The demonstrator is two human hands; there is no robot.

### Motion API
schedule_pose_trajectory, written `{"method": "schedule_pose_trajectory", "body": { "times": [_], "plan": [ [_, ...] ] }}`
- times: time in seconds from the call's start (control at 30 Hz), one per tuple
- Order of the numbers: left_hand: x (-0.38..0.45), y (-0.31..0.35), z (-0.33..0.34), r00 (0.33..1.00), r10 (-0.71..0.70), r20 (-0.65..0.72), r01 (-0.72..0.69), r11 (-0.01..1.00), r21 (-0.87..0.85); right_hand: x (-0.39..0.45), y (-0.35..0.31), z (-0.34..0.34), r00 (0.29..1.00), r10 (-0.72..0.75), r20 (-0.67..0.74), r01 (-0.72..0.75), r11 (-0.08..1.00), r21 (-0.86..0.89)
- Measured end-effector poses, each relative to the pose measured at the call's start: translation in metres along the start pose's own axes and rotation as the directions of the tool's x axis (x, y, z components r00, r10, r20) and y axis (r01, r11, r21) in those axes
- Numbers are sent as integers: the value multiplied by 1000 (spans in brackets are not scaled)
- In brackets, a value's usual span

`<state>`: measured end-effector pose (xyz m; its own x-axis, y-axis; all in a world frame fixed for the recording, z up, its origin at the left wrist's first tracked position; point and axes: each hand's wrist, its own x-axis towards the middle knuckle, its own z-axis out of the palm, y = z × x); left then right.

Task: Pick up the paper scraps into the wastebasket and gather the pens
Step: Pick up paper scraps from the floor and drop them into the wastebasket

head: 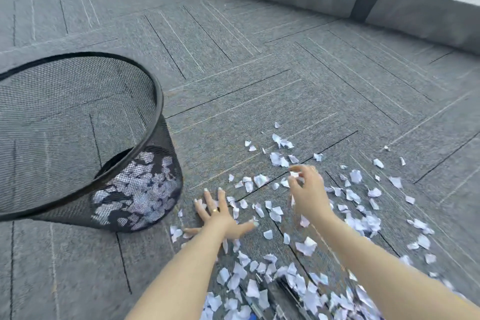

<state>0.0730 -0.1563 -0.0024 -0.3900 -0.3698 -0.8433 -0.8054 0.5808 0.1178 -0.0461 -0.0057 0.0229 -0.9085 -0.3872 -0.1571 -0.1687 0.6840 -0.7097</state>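
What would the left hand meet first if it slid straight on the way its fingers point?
Probably bare carpet; the left hand points up-frame, passing right of the wastebasket. Depth is unclear.

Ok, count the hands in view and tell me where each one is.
2. The left hand lies spread flat on the carpet beside the wastebasket; the right hand, further right, pinches a paper scrap among the scattered pieces. None looks hidden.

One black mesh wastebasket (78, 138) stands left of two bare hands, with dozens of white paper scraps (306, 215) strewn around and beneath them; at least two dark pens (288, 287) lie half-buried nearer the wrists.
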Motion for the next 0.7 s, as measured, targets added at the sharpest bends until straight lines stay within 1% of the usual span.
{"method": "schedule_pose_trajectory", "body": {
  "times": [0.07,0.13,0.17,0.27,0.37,0.47,0.57,0.63,0.7],
  "plan": [
    [2,3,5,1000,7,-27,-8,999,-36,33,-3,0,998,-64,-4,63,987,-149],
    [1,3,9,998,-6,-67,1,998,-66,64,-5,4,993,-114,-1,110,962,-251],
    [0,3,10,998,-3,-67,-2,998,-69,79,-7,6,991,-131,2,126,950,-285],
    [0,2,12,997,19,-76,-24,997,-68,119,-11,14,993,-118,9,114,925,-363],
    [3,2,11,999,6,-35,-8,998,-65,157,-16,20,989,-115,87,142,891,-431],
    [5,4,10,1000,0,-21,-1,996,-86,183,-14,19,967,-118,226,210,871,-443],
    [6,3,8,1000,-3,0,3,995,-97,178,-13,14,937,-122,328,248,893,-376],
    [6,2,9,1000,-6,-3,6,996,-91,157,-4,13,921,-142,363,269,906,-327],
    [9,3,7,1000,2,-5,-3,996,-94,143,-5,15,928,-137,345,218,954,-206]
  ]
}}
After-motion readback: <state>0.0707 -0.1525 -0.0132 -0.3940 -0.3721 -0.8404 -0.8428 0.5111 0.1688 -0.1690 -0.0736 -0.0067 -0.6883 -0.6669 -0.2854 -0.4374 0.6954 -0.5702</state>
